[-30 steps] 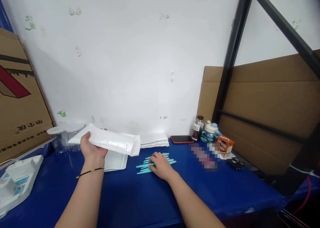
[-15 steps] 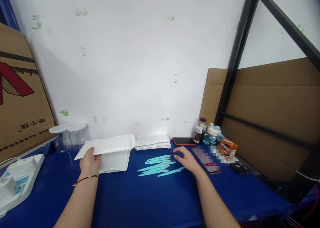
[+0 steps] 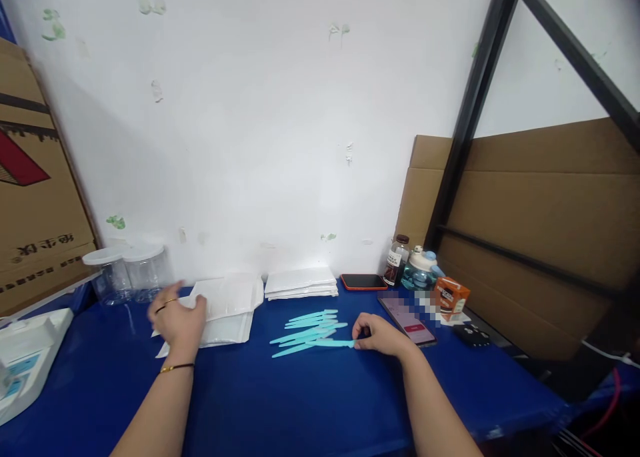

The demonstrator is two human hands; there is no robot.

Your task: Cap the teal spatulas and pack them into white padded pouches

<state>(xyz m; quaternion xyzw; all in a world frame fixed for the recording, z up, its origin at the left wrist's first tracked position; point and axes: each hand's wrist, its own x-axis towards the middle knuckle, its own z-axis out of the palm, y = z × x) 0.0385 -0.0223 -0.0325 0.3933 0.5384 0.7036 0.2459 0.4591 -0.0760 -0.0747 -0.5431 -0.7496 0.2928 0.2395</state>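
The blue-covered table supports all items listed here. To the right of your left hand, two flat white envelopes overlap; a neat stack of white envelopes lies farther right, between and beyond your hands. Two clear plastic jars with white lids stand beyond your left hand. Your left hand is released, its fingers spread at the left end of the overlapping envelopes; motion blur prevents confirming contact. Your right hand is closed in a pinch, thumb and fingertips gripping the near-right end of one slender teal plastic tool. A smartphone with a lit pinkish screen lies just beyond your right hand. The remaining slender teal plastic tools lie loosely grouped between your hands, left of your right hand.
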